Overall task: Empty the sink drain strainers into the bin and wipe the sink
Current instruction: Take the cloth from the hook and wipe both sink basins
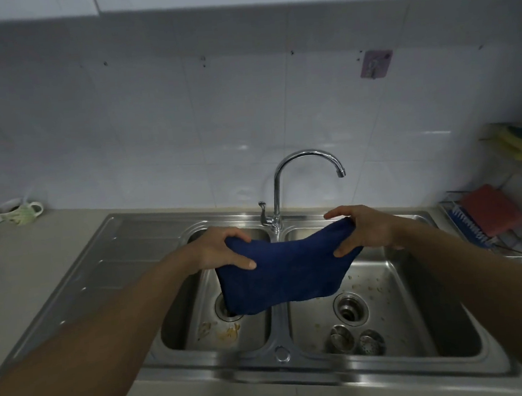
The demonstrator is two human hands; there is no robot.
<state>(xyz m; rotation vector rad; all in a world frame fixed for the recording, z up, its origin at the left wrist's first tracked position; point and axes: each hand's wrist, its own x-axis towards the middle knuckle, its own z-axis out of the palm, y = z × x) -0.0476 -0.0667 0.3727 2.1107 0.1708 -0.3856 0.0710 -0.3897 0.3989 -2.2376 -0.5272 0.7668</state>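
In the air above the stainless steel double-bowl sink [149,239], a dark blue terry cloth [285,271], stretched sideways over the divider between the two bowls, lower edge sagging towards the left bowl and covering part of its drain. On the cloth's left end, the left hand [223,248], thumb pressed on the near face, fingers curled over the top edge. On the bunched right end, the right hand [360,230], thumb underneath, forefinger stretched out straight past the fabric. Both forearms bare, reaching in from the near corners.

On the floor of the right bowl, two small round metal drain strainers [339,337], side by side just in front of the open drain hole [351,310]. Around that drain, scattered brown crumbs [371,286]. On the left bowl's floor, a smear of yellowish food scraps [224,332].

Behind the divider, a curved chrome tap [283,177], spout over the right bowl. At far left on the beige table [22,266], a pale green-patterned mug [21,214]. At right, a wire rack [509,233] with yellow-and-green sponges [520,143] on top, a blue-bristled brush [470,227] below and a flat red thing [491,209], perhaps a scouring pad, too blurred for certainty. On the white wall tiles, a pink stick-on hook [376,64].
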